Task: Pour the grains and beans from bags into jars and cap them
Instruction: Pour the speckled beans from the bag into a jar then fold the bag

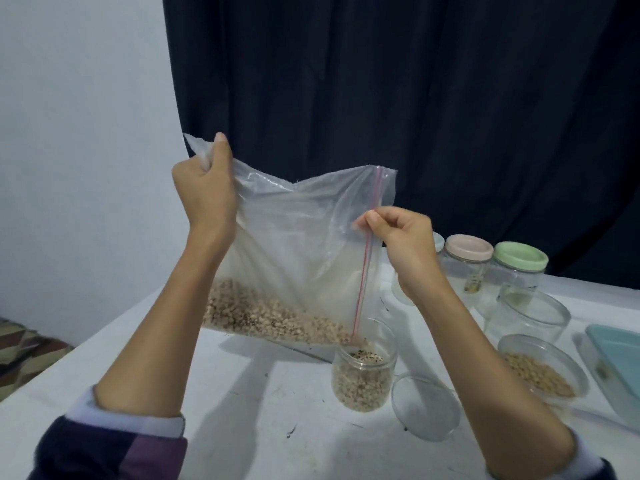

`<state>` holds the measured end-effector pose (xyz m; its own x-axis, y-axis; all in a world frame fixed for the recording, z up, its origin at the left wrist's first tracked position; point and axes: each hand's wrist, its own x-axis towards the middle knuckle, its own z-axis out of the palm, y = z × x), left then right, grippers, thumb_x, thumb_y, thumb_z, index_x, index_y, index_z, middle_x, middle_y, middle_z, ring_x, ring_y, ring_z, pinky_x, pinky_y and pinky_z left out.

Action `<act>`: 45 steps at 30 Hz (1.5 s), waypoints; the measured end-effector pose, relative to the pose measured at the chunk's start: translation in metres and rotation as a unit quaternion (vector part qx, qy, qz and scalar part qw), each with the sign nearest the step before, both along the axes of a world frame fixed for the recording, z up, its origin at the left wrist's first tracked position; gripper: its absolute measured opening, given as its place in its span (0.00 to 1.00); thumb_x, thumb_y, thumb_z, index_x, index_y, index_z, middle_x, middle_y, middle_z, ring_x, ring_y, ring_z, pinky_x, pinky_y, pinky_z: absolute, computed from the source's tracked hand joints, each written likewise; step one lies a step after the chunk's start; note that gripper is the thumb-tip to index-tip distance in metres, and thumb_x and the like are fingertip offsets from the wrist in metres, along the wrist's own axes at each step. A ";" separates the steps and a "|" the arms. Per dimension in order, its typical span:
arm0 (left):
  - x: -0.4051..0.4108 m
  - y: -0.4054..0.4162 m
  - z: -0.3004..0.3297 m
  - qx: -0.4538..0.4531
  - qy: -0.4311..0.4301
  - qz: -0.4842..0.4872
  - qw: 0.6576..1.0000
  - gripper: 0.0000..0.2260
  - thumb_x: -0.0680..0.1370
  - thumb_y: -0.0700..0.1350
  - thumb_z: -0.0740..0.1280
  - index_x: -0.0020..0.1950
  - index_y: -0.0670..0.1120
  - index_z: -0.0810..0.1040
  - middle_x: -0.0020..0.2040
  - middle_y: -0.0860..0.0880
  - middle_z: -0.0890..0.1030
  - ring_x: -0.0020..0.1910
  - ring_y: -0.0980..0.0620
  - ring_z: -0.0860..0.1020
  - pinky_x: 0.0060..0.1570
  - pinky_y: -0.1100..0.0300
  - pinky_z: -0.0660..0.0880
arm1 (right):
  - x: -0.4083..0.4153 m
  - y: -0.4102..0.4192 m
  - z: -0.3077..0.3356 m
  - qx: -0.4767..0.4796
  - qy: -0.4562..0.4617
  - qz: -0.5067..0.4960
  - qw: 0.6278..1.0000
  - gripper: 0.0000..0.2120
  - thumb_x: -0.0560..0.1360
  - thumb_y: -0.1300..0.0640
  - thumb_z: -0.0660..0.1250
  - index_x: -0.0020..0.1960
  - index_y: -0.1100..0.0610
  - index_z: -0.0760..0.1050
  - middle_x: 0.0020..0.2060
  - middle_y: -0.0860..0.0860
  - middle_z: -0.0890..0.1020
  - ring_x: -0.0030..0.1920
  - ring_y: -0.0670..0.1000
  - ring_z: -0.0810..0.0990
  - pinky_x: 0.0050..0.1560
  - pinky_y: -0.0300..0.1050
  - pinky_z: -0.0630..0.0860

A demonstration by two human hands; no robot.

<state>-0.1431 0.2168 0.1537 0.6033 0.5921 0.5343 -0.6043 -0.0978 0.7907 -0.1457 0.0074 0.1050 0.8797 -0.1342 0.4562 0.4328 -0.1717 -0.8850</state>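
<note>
Head view is showing a person holding a clear zip bag (298, 244) up over a white table (242, 393). The left hand (204, 188) is clenching round the bag's upper left corner, lifting it high. The right hand (401, 244) is pinching the bag's red zip strip (369, 251) between thumb and forefinger, with the other fingers curled. The bag is hanging tilted, its pale beans (270, 317) lying along the low edge and running toward the lower right corner, which is sitting just over the mouth of an open jar (363, 372). That jar is standing upright near the middle of the table, mostly full of the same beans. Just right of it a clear lid (426, 407) is lying flat. Further right an open jar of beans (540, 372) is standing, with an empty open jar (530, 313) just behind it. At the far right, two capped jars are standing, one with a pink lid (469, 247) and one with a green lid (521, 256). A teal tray (620, 358) is lying at the right edge.
</note>
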 end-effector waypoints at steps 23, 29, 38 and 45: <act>-0.002 0.004 0.009 -0.009 -0.007 0.002 1.000 0.27 0.77 0.48 0.65 0.24 0.52 0.54 0.21 0.58 0.56 0.25 0.56 0.55 0.29 0.57 0.54 | 0.003 0.004 0.003 -0.002 -0.014 0.002 1.000 0.12 0.80 0.63 0.61 0.40 0.55 0.78 0.41 0.49 0.82 0.42 0.41 0.77 0.41 0.25 0.71; -0.004 0.003 0.009 -0.006 -0.018 -0.001 1.000 0.24 0.77 0.48 0.65 0.27 0.51 0.54 0.21 0.58 0.57 0.25 0.56 0.56 0.29 0.56 0.54 | 0.002 0.005 0.004 0.008 -0.024 0.004 1.000 0.13 0.79 0.64 0.61 0.39 0.53 0.77 0.40 0.49 0.82 0.43 0.43 0.78 0.42 0.25 0.71; -0.007 -0.003 0.012 0.003 -0.017 0.006 1.000 0.25 0.79 0.45 0.64 0.27 0.49 0.53 0.19 0.58 0.56 0.22 0.59 0.55 0.28 0.62 0.54 | 0.002 0.006 0.003 0.013 -0.017 0.011 1.000 0.13 0.80 0.64 0.61 0.40 0.54 0.77 0.40 0.49 0.82 0.44 0.44 0.79 0.43 0.25 0.72; -0.007 -0.006 0.012 0.008 -0.020 0.002 1.000 0.25 0.79 0.45 0.64 0.27 0.49 0.54 0.19 0.58 0.56 0.23 0.59 0.55 0.28 0.62 0.54 | 0.001 0.004 0.003 0.022 -0.019 -0.001 1.000 0.13 0.80 0.63 0.61 0.40 0.53 0.78 0.41 0.50 0.82 0.44 0.44 0.79 0.43 0.26 0.72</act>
<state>-0.1504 0.2110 0.1661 0.5787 0.5850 0.5682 -0.6355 -0.1131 0.7638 -0.1443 0.0117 0.1081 0.8616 -0.1559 0.4830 0.4659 -0.1342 -0.8746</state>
